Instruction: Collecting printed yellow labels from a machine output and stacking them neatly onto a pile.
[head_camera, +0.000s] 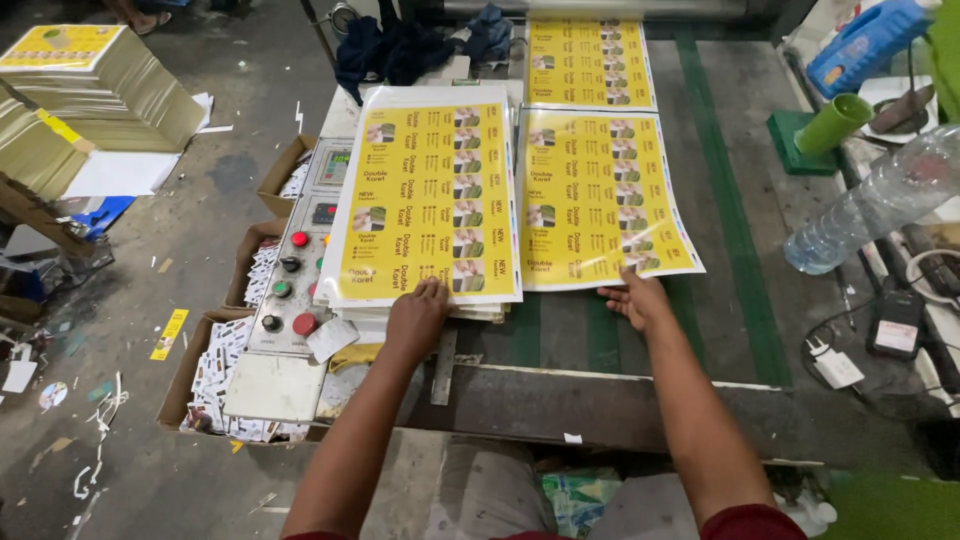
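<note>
Littered concrete floor (180, 210), green-striped metal table (740, 230) — dim, cluttered workshop

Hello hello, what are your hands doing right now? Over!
Left hand flat on stack of yellow sheets. Right hand touching near edge of single yellow sheet. Nothing on top of either.

Plastic bottle (880, 200), green cup (833, 123), control panel (300, 270)

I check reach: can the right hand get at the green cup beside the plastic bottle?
Probably yes: the right hand rests on the yellow sheet, and bare table lies between it and the green cup.
</note>
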